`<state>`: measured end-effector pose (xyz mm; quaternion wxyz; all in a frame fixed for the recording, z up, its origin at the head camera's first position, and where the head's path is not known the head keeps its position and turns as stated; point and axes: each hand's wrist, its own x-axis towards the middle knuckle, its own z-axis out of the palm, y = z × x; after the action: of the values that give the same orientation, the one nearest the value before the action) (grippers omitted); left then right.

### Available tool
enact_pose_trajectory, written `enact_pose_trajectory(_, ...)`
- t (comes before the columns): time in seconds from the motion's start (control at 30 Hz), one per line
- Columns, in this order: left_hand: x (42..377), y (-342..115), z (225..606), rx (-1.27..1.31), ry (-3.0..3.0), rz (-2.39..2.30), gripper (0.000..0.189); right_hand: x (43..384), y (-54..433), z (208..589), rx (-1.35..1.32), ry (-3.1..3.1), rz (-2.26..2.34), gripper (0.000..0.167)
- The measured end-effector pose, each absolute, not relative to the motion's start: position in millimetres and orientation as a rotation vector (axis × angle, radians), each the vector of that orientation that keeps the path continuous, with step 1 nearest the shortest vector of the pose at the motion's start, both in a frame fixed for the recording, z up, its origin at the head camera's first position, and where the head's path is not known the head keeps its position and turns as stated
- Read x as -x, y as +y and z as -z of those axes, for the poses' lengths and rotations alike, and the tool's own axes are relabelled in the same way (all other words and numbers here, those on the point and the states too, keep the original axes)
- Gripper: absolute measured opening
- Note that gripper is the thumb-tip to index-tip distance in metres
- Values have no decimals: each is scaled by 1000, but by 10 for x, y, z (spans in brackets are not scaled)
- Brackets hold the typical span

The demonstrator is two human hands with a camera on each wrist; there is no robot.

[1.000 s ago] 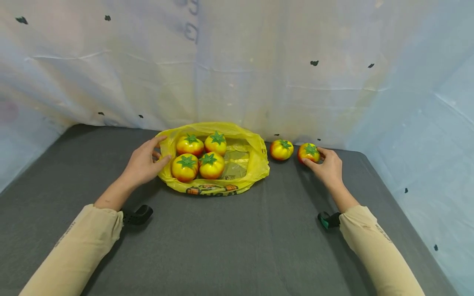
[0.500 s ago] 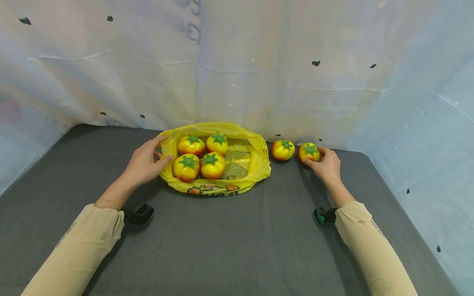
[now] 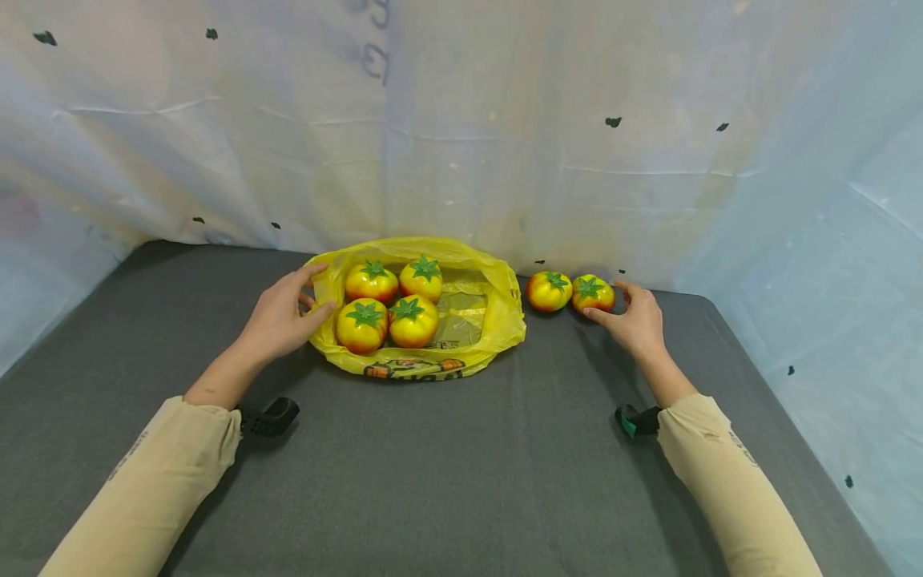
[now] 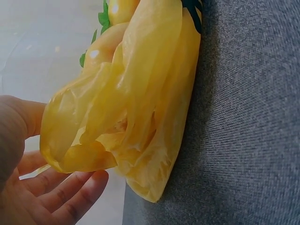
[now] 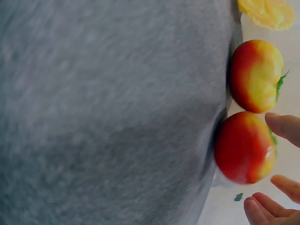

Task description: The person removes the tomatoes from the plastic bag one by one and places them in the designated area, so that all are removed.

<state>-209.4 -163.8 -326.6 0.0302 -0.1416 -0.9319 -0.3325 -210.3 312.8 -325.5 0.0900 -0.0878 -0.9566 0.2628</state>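
Left hand (image 3: 284,314): left rim of yellow bag (image 3: 509,324) is held, thumb inside; four tomatoes (image 3: 361,327) are contained at left. Just right, left loose tomato (image 3: 549,293) is touched by right loose tomato (image 3: 594,296), straddled from its right by right hand (image 3: 636,322): thumb near, fingers far, spread apart; firm contact can't be told.

Bag (image 3: 505,320) is thin, crinkled plastic film, semi-translucent with a slight sheen; tomatoes (image 3: 413,327) look like smooth, glossy plastic, their green leafy tops (image 3: 364,314) duller. Table cover (image 3: 433,465) is matt, slightly rough cloth; backdrop (image 3: 490,192) is a creased, smoothish sheet. Sleeves (image 3: 155,481) are matt cloth, wrist mounts (image 3: 270,418) dark plastic.
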Motion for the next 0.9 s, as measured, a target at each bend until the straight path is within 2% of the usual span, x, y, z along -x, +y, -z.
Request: enact_pose_trajectory(0.9, 2084, -1645, 3248, 432, -2876, 1022, 61, 2113, 2880, 3083, 181, -2725, -824, 63)
